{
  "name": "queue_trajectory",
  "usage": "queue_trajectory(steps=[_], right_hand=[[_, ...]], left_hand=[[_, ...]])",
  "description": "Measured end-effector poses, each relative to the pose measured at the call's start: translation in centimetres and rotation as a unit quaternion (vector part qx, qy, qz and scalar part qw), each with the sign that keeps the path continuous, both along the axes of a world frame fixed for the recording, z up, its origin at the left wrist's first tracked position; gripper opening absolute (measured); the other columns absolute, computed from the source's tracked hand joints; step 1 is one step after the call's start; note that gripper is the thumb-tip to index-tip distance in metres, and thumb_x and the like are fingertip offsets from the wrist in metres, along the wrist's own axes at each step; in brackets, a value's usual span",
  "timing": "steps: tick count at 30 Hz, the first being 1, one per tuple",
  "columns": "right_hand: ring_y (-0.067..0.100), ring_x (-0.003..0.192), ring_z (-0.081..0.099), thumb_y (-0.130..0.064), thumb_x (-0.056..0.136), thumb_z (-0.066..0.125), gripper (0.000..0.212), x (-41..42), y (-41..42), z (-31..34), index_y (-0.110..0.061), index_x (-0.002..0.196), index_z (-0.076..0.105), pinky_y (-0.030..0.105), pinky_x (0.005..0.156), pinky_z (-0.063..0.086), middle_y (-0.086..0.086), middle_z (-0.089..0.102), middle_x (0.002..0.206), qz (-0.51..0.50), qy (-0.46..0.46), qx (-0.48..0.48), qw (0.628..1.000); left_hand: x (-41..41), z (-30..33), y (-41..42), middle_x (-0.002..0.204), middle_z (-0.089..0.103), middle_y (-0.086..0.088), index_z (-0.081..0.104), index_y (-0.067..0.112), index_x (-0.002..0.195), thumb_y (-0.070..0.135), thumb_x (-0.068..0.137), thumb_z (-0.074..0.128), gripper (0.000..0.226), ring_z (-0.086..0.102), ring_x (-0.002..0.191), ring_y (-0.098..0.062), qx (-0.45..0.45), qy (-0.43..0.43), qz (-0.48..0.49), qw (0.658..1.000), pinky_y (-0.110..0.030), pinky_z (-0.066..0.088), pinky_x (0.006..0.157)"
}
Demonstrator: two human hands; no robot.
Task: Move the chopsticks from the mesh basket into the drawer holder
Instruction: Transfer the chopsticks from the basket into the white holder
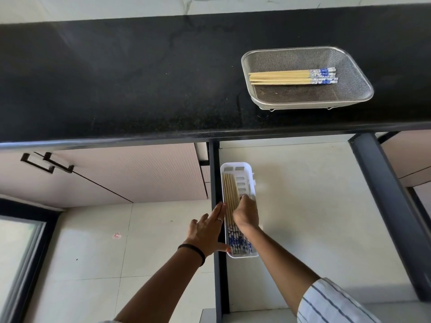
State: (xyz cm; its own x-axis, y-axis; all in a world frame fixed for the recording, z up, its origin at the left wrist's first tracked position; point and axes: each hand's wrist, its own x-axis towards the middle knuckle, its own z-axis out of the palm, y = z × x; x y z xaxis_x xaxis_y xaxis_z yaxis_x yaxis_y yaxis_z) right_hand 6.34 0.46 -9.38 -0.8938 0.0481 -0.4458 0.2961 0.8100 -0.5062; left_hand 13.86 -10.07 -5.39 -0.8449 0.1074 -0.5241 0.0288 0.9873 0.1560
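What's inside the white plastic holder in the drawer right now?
The white plastic holder contains a bundle of bamboo chopsticks with blue-and-white patterned ends, lying lengthwise along its left side. The right hand covers their middle and part of the slotted floor.

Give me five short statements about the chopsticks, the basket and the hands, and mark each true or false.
1. Some chopsticks lie in the mesh basket. True.
2. The basket sits inside the drawer. False: it is on the black countertop.
3. The right hand is on the chopsticks in the white holder. True.
4. The left hand holds chopsticks. False: it lies flat and open beside the holder.
5. The white holder is empty. False: it holds chopsticks.
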Motion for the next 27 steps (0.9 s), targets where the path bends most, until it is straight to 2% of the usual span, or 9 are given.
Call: queue_trajectory(steps=[8,11,15,18,22,27], right_hand=[[0.030,0.109,0.060,-0.001,0.095,0.036,0.027,0.6,0.3,0.7,0.001,0.115,0.054,0.036,0.087,0.052,0.015,0.059,0.118,-0.028,0.025,-0.034,0.999],[0.029,0.112,0.058,-0.003,0.097,0.032,0.030,1.0,0.3,0.9,0.001,0.120,0.051,0.035,0.094,0.052,0.016,0.057,0.122,-0.011,0.038,-0.036,0.999],[0.030,0.120,0.052,-0.002,0.098,0.033,0.038,2.0,0.5,1.2,0.000,0.134,0.043,0.037,0.102,0.046,0.017,0.051,0.129,0.047,0.048,-0.006,0.998],[0.032,0.121,0.048,0.002,0.095,0.041,0.037,3.3,1.0,1.1,-0.001,0.132,0.045,0.038,0.103,0.042,0.016,0.046,0.130,0.101,0.027,0.017,0.994],[0.031,0.123,0.044,0.005,0.092,0.047,0.040,4.6,2.1,0.9,0.003,0.132,0.044,0.036,0.104,0.042,0.016,0.042,0.132,0.108,-0.031,0.013,0.994],[0.025,0.126,0.042,0.003,0.093,0.040,0.040,5.0,2.5,1.0,-0.001,0.132,0.041,0.031,0.105,0.039,0.012,0.045,0.132,0.104,-0.053,-0.002,0.993]], left_hand=[[0.0,0.2,0.0,0.162,-0.011,0.006,-0.012,0.017,0.154,0.059,0.075,0.069,0.120,0.037,0.136,-0.024,0.001,-0.001,-0.001,1.000,-0.040,0.044,0.101],[0.0,0.2,0.0,0.162,-0.012,0.005,-0.012,0.017,0.154,0.060,0.076,0.068,0.120,0.038,0.135,-0.024,-0.001,-0.006,-0.001,1.000,-0.040,0.045,0.100],[0.0,0.3,0.0,0.162,-0.011,0.006,-0.012,0.017,0.154,0.059,0.076,0.068,0.119,0.038,0.136,-0.023,-0.001,-0.006,0.000,1.000,-0.040,0.044,0.100],[-0.1,0.3,0.0,0.162,-0.012,0.006,-0.013,0.018,0.154,0.059,0.076,0.068,0.119,0.038,0.136,-0.024,0.003,-0.010,0.003,1.000,-0.040,0.044,0.101],[-0.1,0.5,0.0,0.162,-0.012,0.007,-0.013,0.018,0.154,0.059,0.076,0.069,0.120,0.040,0.133,-0.024,0.005,-0.014,0.005,1.000,-0.041,0.044,0.100],[-0.1,0.6,0.0,0.162,-0.010,0.006,-0.013,0.018,0.153,0.059,0.075,0.070,0.122,0.042,0.132,-0.024,0.009,-0.018,0.006,1.000,-0.041,0.044,0.101]])
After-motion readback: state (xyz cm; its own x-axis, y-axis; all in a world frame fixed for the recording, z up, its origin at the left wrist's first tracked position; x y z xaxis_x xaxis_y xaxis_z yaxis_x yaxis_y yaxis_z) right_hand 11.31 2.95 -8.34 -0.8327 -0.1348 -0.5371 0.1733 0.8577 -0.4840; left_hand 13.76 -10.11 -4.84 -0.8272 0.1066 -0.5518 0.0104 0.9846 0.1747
